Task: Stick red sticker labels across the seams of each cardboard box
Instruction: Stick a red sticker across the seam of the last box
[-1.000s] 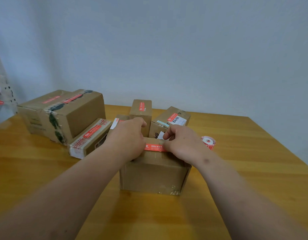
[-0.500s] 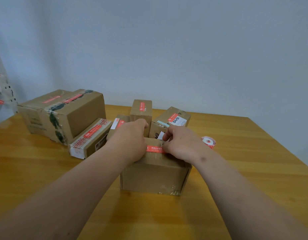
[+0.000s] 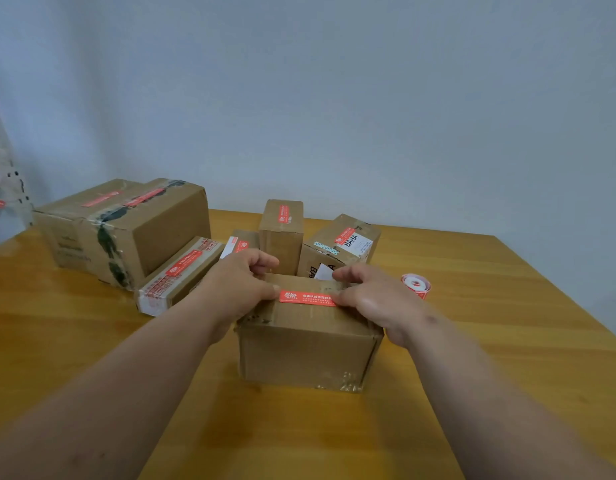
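The red sticker (image 3: 307, 298) lies crosswise between my hands; left hand (image 3: 238, 285) and right hand (image 3: 372, 295), fingers loosely curled, press its ends onto the box (image 3: 304, 348).

Both hands, left (image 3: 235, 285) and right (image 3: 375, 297), palms down, fingers loosely curled

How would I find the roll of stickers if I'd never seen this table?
Start at the wooden table and find the box in front that both hands are pressing a red sticker onto. Just past the right hand, alone on bare wood, lies the sticker roll. It is the only round thing there: small, red and white, while everything nearby is a brown box.
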Demonstrator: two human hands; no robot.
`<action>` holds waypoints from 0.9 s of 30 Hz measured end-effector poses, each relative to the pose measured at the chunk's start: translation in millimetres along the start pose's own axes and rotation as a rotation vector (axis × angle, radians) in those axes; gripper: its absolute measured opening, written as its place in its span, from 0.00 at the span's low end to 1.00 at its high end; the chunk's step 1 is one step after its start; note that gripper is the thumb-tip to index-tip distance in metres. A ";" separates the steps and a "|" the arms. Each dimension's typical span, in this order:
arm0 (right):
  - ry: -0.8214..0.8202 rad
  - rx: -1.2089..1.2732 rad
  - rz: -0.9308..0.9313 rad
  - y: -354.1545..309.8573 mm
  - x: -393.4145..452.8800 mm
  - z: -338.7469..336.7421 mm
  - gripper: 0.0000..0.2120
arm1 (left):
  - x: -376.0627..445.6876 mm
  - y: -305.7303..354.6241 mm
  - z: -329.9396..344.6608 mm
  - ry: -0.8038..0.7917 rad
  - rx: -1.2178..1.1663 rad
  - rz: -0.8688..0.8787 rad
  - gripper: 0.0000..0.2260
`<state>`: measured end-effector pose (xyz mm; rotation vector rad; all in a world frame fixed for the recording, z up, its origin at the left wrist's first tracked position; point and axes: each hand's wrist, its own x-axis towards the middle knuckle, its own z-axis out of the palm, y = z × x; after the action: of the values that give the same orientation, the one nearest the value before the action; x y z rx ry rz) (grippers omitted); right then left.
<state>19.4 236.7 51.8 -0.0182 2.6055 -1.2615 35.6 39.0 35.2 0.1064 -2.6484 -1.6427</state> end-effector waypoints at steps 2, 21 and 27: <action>-0.040 0.113 0.029 0.9 -0.4 1.3 0.18 | -1.1 -1.1 1.0 0.002 -0.022 -0.007 0.14; -0.111 0.291 0.002 12.2 4.4 -1.2 0.23 | -6.6 0.5 -1.2 -0.093 -0.158 -0.125 0.23; -0.076 0.344 0.019 7.8 3.4 3.2 0.13 | -5.7 1.2 3.7 -0.061 -0.160 -0.082 0.18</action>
<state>17.6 238.7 43.1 0.0207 2.2882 -1.6483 41.1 43.2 34.8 0.1660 -2.5748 -1.9059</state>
